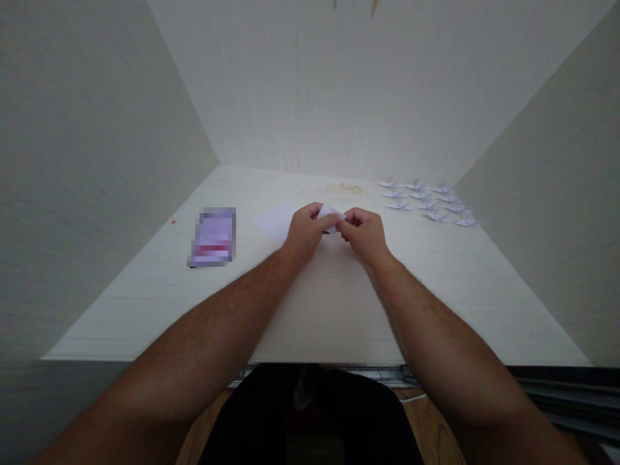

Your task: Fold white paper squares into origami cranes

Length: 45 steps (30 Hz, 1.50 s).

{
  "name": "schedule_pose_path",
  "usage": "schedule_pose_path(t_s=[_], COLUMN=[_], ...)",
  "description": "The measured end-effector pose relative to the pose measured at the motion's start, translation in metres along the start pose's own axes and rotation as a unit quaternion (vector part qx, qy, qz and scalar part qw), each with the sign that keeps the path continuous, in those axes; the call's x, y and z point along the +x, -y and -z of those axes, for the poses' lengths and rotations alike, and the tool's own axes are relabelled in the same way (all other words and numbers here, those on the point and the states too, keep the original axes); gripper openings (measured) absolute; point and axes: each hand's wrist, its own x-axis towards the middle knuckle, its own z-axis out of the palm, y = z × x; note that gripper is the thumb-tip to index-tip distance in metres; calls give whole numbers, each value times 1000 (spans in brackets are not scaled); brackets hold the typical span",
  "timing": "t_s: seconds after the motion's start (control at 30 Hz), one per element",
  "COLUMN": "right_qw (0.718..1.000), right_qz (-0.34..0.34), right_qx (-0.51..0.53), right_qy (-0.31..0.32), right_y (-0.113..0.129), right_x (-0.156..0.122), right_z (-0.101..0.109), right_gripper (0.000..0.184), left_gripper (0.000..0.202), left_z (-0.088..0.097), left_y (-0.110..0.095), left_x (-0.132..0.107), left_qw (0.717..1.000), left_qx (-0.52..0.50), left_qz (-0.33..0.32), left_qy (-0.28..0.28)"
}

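Both my hands meet over the middle of a pale table [339,310]. My left hand [305,231] and my right hand [365,234] are closed in a pinch on a small folded piece of white paper [332,214] held between them, just above the tabletop. Most of the paper is hidden by my fingers. A flat white sheet [275,221] lies on the table just left of my left hand.
Several small folded paper cranes [429,201] sit in rows at the back right. A purplish packet [214,237], blurred out, lies at the left. White walls close the table in on three sides. A faint stain [343,188] marks the table's far edge.
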Motion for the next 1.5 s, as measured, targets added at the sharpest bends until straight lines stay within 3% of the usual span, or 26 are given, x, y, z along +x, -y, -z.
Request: schedule_pose_path(t_s=[0.4, 0.53, 0.7, 0.83, 1.07, 1.23, 1.37, 1.5], right_qw=[999, 999, 1000, 1000, 999, 998, 998, 997], right_qz=[16, 12, 2, 14, -38, -47, -40, -51], right_qx=[-21, -37, -18, -18, 15, 35, 28, 50], right_qy=[22, 25, -4, -8, 26, 29, 31, 30], right_y=[2, 2, 1, 3, 7, 5, 4, 5], right_x=[-1, -2, -2, -1, 0, 0, 1, 1], right_z=[1, 0, -1, 0, 2, 2, 3, 3], right_gripper=[14, 13, 14, 17, 3, 13, 5, 9], left_gripper=[22, 26, 29, 25, 21, 24, 24, 25], left_z=[-1, 1, 4, 5, 4, 5, 7, 8], left_y=[-6, -4, 0, 3, 1, 4, 3, 1], left_x=[1, 3, 1, 1, 3, 4, 6, 5], left_qw=[987, 991, 997, 999, 999, 999, 999, 999], left_qx=[-142, -113, -51, -2, -1, 10, 9, -1], left_qz=[76, 67, 47, 35, 44, 32, 16, 8], left_qy=[8, -13, 21, 11, -21, -31, -45, -49])
